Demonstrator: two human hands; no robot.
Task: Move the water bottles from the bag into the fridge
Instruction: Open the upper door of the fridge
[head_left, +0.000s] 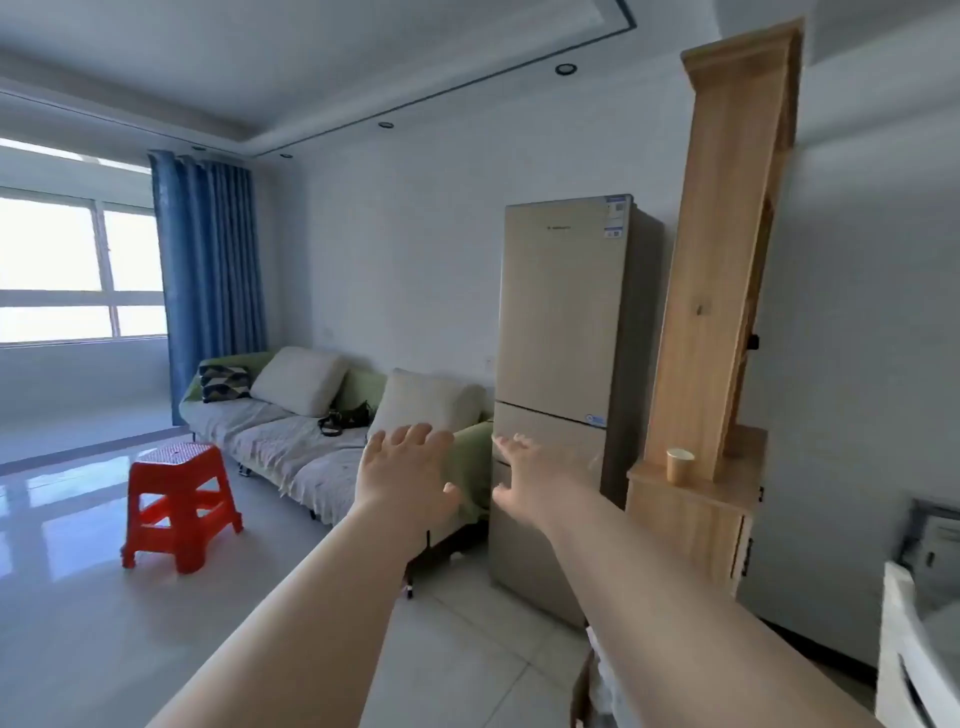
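Observation:
A tall beige fridge stands against the far wall with all its doors closed. Both my arms stretch out in front of me. My left hand is raised with fingers spread, empty, in front of the sofa's end. My right hand is also spread and empty, in front of the fridge's lower doors but short of them. A slice of something white, possibly the bag, shows under my right forearm at the bottom edge. No water bottle is visible.
A green sofa with cushions and a black handbag stands left of the fridge. A red plastic stool is on the tiled floor. Right of the fridge stands a wooden cabinet with a paper cup; a white appliance is at far right.

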